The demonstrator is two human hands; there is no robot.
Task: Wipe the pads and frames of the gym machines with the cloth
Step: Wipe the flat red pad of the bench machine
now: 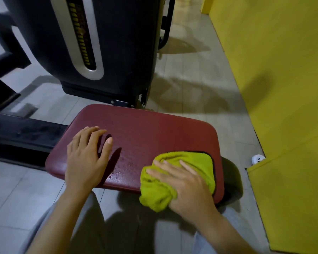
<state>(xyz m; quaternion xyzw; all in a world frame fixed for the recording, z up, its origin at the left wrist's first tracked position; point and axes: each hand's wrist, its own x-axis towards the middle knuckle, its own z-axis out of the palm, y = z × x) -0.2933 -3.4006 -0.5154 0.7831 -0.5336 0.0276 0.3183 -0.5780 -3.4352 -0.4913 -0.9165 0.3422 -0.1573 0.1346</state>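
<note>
A dark red seat pad (154, 132) of a gym machine lies in front of me, with wet drops near its front edge. My left hand (86, 158) rests flat on the pad's left side, fingers spread. My right hand (184, 184) presses a crumpled yellow-green cloth (158, 193) onto the pad's front right corner with straight fingers. Part of the cloth hangs over the front edge.
The machine's black weight-stack housing (117, 43) stands right behind the pad. A black frame beam (20, 134) runs off to the left. A yellow wall (275, 70) closes the right side. The floor is grey tile (13, 195). My knees show below.
</note>
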